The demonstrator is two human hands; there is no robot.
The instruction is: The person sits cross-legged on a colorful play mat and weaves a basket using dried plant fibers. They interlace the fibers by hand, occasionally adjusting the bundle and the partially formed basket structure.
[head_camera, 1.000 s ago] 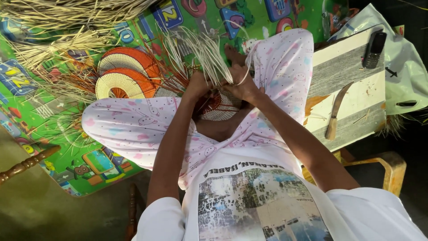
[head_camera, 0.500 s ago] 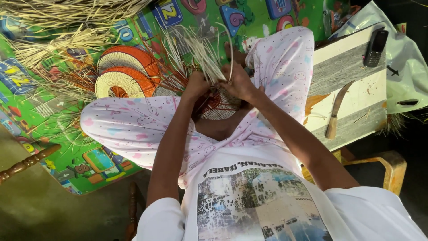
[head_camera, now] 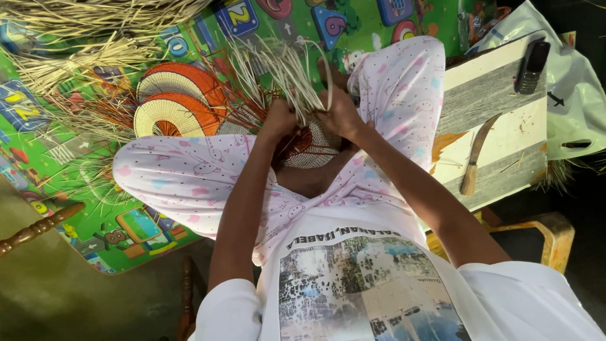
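Woven disc on my lap, between my knees | left hand and right hand now closer together than a second ago | fingers pinching the pale straw strands at the rim | strands now fan upright; weave tightening, I judge.

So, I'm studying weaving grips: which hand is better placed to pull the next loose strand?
Probably the right hand: the pale strands fan up beside its fingers, while the left hand grips the woven piece.
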